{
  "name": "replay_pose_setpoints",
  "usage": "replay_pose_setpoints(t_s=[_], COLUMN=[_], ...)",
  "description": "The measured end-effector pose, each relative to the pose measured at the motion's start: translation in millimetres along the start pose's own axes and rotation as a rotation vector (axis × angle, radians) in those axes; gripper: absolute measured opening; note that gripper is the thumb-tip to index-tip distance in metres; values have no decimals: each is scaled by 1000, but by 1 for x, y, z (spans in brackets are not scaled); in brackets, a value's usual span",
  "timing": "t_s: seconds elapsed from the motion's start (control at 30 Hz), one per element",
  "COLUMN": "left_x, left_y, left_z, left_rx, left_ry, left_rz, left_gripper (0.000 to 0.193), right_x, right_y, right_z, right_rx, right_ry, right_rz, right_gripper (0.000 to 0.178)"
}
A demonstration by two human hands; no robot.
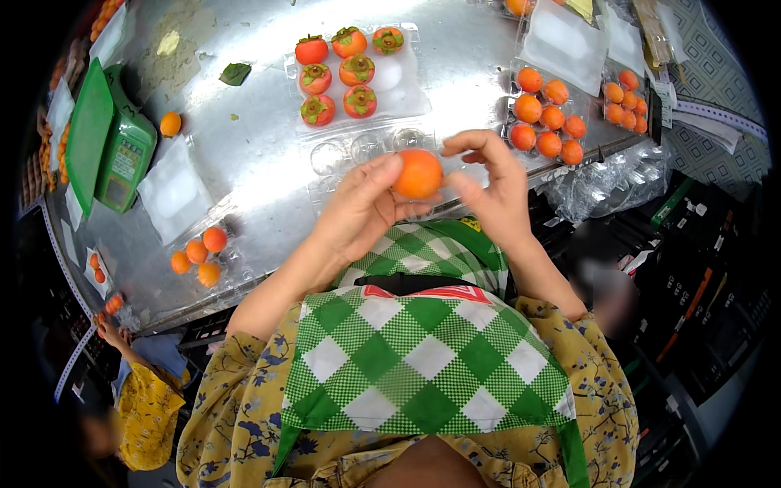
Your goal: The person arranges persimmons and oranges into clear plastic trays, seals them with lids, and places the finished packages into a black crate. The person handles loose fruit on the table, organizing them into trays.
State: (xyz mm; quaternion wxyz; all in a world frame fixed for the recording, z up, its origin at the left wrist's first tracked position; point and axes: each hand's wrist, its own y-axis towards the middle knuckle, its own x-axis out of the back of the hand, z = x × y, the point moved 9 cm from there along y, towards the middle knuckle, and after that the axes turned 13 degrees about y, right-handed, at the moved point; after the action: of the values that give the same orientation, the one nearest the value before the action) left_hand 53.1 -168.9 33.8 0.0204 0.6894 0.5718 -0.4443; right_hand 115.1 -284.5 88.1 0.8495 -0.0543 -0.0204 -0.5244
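My left hand (351,203) is closed on an orange persimmon (418,174), held up over the near edge of the table with the thumb against its side. Close by on the right, my right hand (498,193) has its fingers bent and apart, with nothing in them. Just beyond my hands lies a transparent plastic tray (329,158) with round hollows. Behind it, a white-lined tray (407,99) carries several persimmons, green leafy caps upward; one hollow at its right side shows bare.
A metal table (244,154) spreads ahead. On the left are a green scale (122,159), a white tray liner (174,193) and several loose persimmons (196,250). More filled trays (551,118) line the right side. Another person in a yellow sleeve (150,407) is at lower left.
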Motion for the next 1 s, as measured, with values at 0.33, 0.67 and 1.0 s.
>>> replay_pose_setpoints(t_s=[0.33, 0.67, 1.0], left_x=[-18, -6, 16], left_y=[0, 1, 0], left_z=[31, 24, 23], left_rx=[192, 175, 143], left_ry=[-328, -31, 37], left_rz=[130, 60, -28], left_gripper=[60, 56, 47], right_x=[-25, 85, 292], right_y=[-6, 7, 23], right_z=[17, -4, -77], right_rx=[130, 140, -184], right_ry=[-42, -234, -731], right_rz=[25, -266, -616], right_gripper=[53, 48, 47])
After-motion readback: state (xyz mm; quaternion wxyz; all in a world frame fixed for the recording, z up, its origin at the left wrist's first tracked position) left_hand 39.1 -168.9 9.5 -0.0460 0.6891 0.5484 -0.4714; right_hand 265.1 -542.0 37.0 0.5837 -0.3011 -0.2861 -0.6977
